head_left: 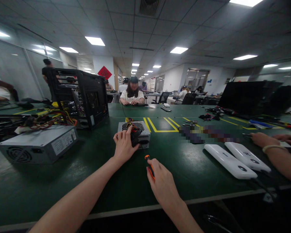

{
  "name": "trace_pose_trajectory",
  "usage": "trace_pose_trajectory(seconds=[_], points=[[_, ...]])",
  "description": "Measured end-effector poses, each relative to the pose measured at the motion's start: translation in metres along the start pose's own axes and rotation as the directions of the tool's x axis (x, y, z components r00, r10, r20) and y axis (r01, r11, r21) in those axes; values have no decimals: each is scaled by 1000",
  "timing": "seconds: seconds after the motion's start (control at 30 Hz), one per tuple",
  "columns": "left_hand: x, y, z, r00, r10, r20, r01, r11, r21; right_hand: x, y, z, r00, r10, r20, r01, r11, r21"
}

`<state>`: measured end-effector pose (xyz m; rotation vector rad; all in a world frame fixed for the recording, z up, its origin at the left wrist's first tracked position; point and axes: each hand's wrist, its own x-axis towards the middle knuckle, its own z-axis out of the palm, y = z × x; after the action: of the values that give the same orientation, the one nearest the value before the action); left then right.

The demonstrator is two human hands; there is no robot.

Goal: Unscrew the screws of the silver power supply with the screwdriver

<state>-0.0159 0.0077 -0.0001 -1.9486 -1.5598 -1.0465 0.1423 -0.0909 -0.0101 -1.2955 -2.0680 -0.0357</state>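
A small grey computer power supply (pixel 145 127) with a perforated face stands on the green table in front of me. My left hand (pixel 124 142) is pressed around its near left side and holds it, fingers over the top and thumb at the near face. Bundled black, red and yellow cables (pixel 133 127) lie on top, partly under my fingers. My right hand (pixel 161 174) grips a screwdriver (pixel 147 157) by its orange and black handle. The thin shaft points at the power supply's near face; whether its tip sits in a screw I cannot tell.
To the left are a larger power supply (pixel 38 142) with loose wires and an open black computer case (pixel 87 97). Two white power banks (pixel 230 160) lie at right, beside another person's hand (pixel 263 139). A person (pixel 133 92) sits across the table. Dark monitors (pixel 242 97) stand far right.
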Motion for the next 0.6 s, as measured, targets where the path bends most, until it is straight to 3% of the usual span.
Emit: trace_pose_trajectory(seconds=[0.17, 0.43, 0.6], points=[[0, 0, 0, 1000, -6, -7, 6, 1000, -6, 0, 0, 2, 990, -136, -21, 133, 986, -104], [1, 0, 0, 1000, -13, -19, 13, 1000, -19, 2, -10, -1, 999, -48, 16, 49, 999, -20], [1, -1, 0, 1000, -17, -18, 16, 998, -58, -1, -4, 2, 992, -127, 4, 127, 987, -95]])
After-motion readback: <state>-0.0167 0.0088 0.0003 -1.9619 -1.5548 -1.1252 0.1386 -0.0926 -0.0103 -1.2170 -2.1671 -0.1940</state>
